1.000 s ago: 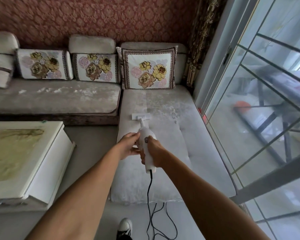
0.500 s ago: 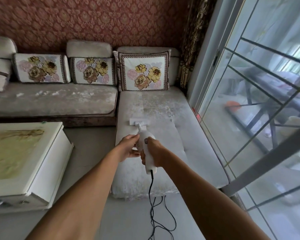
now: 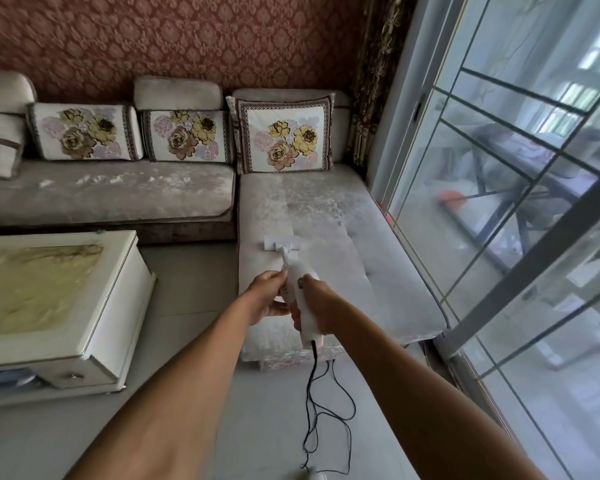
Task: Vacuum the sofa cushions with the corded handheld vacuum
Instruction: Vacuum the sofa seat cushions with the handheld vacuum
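Both my hands hold the white vacuum (image 3: 300, 299): my right hand (image 3: 317, 311) is wrapped around its handle, my left hand (image 3: 267, 297) grips its side. Its flat head (image 3: 282, 243) sits on the grey chaise cushion (image 3: 326, 258). A black cord (image 3: 326, 407) loops on the floor (image 3: 194, 278), beside a white table (image 3: 59, 303).

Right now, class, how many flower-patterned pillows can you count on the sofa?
3. One pillow leans at the left of the long seat, a second pillow sits beside it, and a third pillow stands at the head of the seat by the window. None looks hidden.
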`<state>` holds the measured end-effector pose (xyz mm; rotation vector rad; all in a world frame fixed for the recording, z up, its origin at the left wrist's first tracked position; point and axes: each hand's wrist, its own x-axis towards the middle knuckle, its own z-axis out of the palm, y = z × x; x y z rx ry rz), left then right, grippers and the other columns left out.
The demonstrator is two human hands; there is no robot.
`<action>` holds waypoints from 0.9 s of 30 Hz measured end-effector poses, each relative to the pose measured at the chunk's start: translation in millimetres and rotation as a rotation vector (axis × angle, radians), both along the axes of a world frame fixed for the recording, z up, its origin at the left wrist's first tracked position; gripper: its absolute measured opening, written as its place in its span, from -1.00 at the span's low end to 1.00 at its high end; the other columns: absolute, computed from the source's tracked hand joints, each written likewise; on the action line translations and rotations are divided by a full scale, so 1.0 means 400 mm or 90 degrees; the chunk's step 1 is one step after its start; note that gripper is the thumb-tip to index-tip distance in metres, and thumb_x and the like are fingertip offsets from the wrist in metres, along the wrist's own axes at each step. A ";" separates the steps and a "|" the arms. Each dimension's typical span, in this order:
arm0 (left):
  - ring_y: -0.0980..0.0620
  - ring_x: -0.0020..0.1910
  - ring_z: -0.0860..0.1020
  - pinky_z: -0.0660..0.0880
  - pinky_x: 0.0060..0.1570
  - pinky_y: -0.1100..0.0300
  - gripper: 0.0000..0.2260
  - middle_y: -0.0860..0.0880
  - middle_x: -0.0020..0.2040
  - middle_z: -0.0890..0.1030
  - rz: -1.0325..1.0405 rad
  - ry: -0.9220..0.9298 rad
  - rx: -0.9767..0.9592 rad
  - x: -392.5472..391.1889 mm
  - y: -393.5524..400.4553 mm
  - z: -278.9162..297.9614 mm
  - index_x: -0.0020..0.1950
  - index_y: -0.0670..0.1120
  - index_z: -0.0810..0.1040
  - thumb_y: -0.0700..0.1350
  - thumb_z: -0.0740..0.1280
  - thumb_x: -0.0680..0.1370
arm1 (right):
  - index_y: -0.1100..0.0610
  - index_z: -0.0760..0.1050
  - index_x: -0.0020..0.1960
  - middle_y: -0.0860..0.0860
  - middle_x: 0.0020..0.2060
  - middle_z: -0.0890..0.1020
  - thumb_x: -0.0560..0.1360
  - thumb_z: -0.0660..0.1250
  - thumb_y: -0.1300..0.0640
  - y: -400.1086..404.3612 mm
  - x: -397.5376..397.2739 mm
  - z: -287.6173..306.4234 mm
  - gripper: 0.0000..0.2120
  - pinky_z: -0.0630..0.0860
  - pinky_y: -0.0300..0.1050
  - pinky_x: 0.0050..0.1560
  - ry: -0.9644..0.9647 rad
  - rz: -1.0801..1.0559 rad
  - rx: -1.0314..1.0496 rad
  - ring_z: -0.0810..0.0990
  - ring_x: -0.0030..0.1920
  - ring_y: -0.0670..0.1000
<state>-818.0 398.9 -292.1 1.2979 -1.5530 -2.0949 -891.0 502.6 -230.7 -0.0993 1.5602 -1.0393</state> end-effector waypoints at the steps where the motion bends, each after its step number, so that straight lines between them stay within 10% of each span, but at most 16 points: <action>1: -0.20 -0.11 0.62 0.60 0.09 -0.18 -0.73 -0.13 0.01 0.54 -0.003 -0.001 -0.001 0.012 0.015 0.001 0.25 -0.10 0.45 0.06 0.22 0.66 | 0.26 0.36 -0.14 0.11 -0.41 0.35 0.65 0.00 -0.10 0.016 0.012 0.002 -0.55 0.29 -0.18 -0.42 -0.001 0.000 0.005 0.31 -0.47 0.01; 10: -0.20 -0.16 0.61 0.58 0.13 -0.23 -0.65 -0.12 0.00 0.54 -0.014 0.009 -0.011 0.101 0.126 0.003 0.34 -0.12 0.43 0.09 0.15 0.68 | 0.33 0.42 -0.03 0.09 -0.37 0.38 0.66 0.06 -0.04 0.108 0.111 0.007 -0.57 0.29 -0.18 -0.44 0.059 -0.039 -0.020 0.33 -0.44 0.00; 17: -0.08 -0.27 0.58 0.58 -0.39 0.10 -0.66 -0.07 -0.08 0.52 0.016 0.047 -0.006 0.131 0.158 0.012 0.37 -0.12 0.42 0.05 0.17 0.68 | 0.37 0.51 0.03 0.12 -0.40 0.48 0.64 0.04 -0.11 0.114 0.158 -0.049 -0.46 0.40 -0.14 -0.38 0.175 -0.076 -0.041 0.44 -0.47 0.08; 27: -0.17 -0.10 0.60 0.63 -0.18 -0.02 -0.66 -0.16 0.07 0.55 0.003 0.078 0.018 0.089 0.165 -0.020 0.36 -0.12 0.46 0.04 0.19 0.68 | 0.38 0.47 0.12 0.16 -0.46 0.50 0.64 0.01 -0.11 0.139 0.123 -0.062 -0.44 0.42 -0.22 -0.51 0.236 -0.081 -0.020 0.45 -0.57 0.08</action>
